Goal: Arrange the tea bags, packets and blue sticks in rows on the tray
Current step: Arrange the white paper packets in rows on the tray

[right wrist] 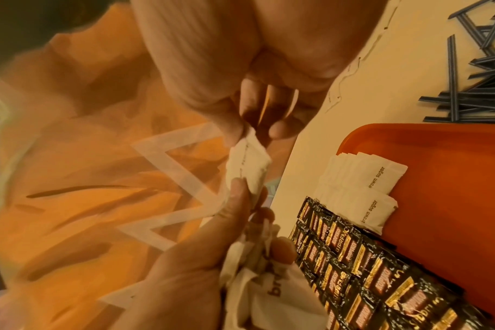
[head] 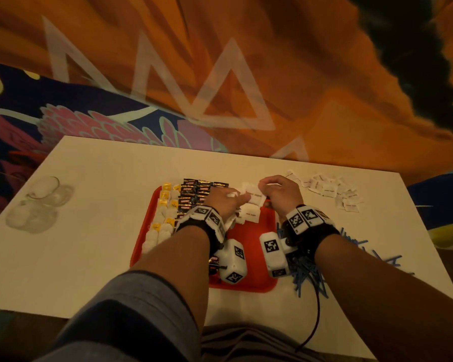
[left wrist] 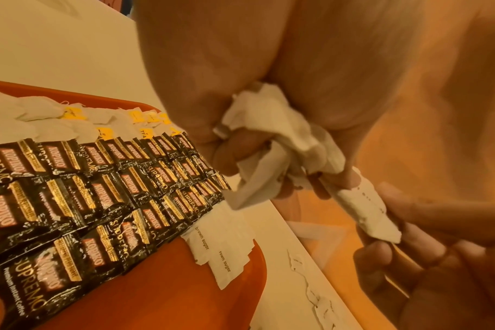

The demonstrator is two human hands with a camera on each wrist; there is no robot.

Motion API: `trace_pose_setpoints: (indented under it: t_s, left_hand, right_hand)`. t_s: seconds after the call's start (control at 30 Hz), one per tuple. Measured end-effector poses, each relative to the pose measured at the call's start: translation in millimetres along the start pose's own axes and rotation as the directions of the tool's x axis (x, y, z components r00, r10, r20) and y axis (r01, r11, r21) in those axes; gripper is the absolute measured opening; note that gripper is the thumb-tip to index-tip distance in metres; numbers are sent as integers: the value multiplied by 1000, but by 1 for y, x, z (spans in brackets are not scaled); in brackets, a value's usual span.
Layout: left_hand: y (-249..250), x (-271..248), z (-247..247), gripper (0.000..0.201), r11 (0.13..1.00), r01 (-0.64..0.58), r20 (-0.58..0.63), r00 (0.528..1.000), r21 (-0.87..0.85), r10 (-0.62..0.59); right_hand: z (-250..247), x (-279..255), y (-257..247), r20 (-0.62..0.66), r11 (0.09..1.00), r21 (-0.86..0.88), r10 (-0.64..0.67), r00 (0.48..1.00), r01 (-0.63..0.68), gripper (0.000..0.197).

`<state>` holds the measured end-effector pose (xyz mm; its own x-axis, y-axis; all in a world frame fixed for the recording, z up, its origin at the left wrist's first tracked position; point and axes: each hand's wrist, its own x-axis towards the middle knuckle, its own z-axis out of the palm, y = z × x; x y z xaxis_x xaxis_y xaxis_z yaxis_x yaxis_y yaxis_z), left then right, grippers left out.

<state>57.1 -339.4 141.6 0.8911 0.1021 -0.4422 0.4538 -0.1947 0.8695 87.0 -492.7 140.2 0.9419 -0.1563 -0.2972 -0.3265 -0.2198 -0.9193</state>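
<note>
Left hand (head: 221, 198): fingers clutch a bunch of sugar packets (left wrist: 274, 134) over the tray (head: 248, 246) — far edge;
Right hand (head: 280, 192): fingers pinch one sugar packet (right wrist: 249, 165)

The left hand (left wrist: 240, 89) grips a crumpled bunch of white paper sugar packets (left wrist: 271, 138), one of them pinched at its far end by the right hand (left wrist: 438, 256). Below lies the red plastic tray (left wrist: 170, 290) on the pale counter (left wrist: 57, 44), carrying rows of white tea bags with yellow tags (left wrist: 71, 118), black coffee sachets (left wrist: 99, 189) and two white "brown sugar" packets (left wrist: 221, 245).
</note>
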Motion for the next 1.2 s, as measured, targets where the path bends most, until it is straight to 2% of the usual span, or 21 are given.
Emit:
trace_pose_setpoints:
  t_s: [0.1,0.2,0.27,0.43,0.53,0.63,0.7,0.8,0.9,1.1,1.2]
  left_hand:
    - [-8,3,3,39,999,40,-6,999,-25,-40]
    - [-13,10,2,28,995,55,-43,997,-78,-58]
    - [-13,14,1,17,991,75,-46,996,-115,-81]
    - [-11,26,2,23,995,44,-68,996,-86,-49]
    - [-14,35,4,29,994,27,-94,995,-106,-37]
    - [-20,43,4,15,988,66,-114,990,-138,-82]
    - [-28,50,2,16,982,87,-156,981,-166,-114]
    - [-44,57,-7,20,984,116,-207,968,-138,-143]
    - [-62,60,-18,23,976,169,-208,959,-136,-195]
    - [-83,54,-29,20,956,231,-192,945,-180,-264]
    - [-89,52,-32,19,952,234,-200,941,-197,-273]
  right_hand:
    - [0,0,4,36,999,28,32,999,-33,7]
    - [2,-3,8,178,990,43,123,976,-132,14]
    - [4,-3,11,210,992,7,123,970,-127,12]
    - [8,7,21,163,995,-26,100,982,-97,13]
    - [11,13,26,201,992,5,125,972,-129,9]
    - [15,24,32,161,993,-16,114,980,-113,13]
    - [13,33,39,139,993,-48,117,983,-111,15]
    - [1,46,58,129,971,-195,169,977,-142,17]
    - [-4,56,87,132,916,-359,238,962,-177,20]
    - [9,66,124,129,881,-401,328,936,-253,20]
    - [18,70,133,114,870,-400,360,926,-289,28]
